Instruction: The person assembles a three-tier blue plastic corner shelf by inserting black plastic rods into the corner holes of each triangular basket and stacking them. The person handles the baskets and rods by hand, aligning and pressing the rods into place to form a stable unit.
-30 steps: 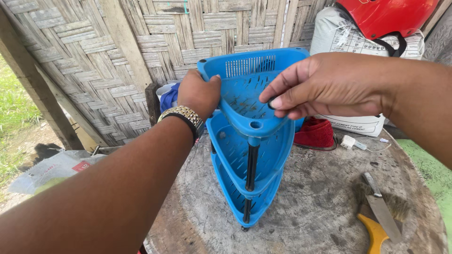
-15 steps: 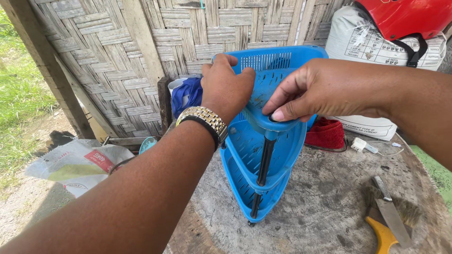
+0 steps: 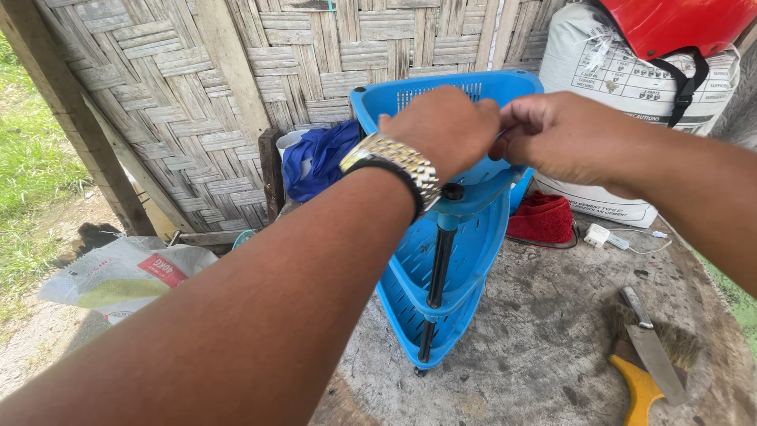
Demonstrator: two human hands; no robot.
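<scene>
A blue plastic corner rack [image 3: 441,276] with three stacked triangular trays on black poles stands on a round concrete table [image 3: 544,355]. My left hand [image 3: 441,130], with a metal watch on the wrist, rests closed over the top tray's front part. My right hand [image 3: 556,134] meets it from the right, its fingers curled on the same tray. What the fingertips pinch is hidden behind the left hand.
A yellow-handled knife [image 3: 650,363] lies at the table's right. Behind the rack are a red cloth [image 3: 542,219], a small white plug [image 3: 599,235], a white sack [image 3: 623,79] with a red helmet [image 3: 678,24] on it, a blue cloth [image 3: 315,158], and a woven bamboo wall [image 3: 197,95].
Both hands have moved from the tray's sides to its front middle and closed together there. The camera has shifted slightly, so the rack sits more to the right.
</scene>
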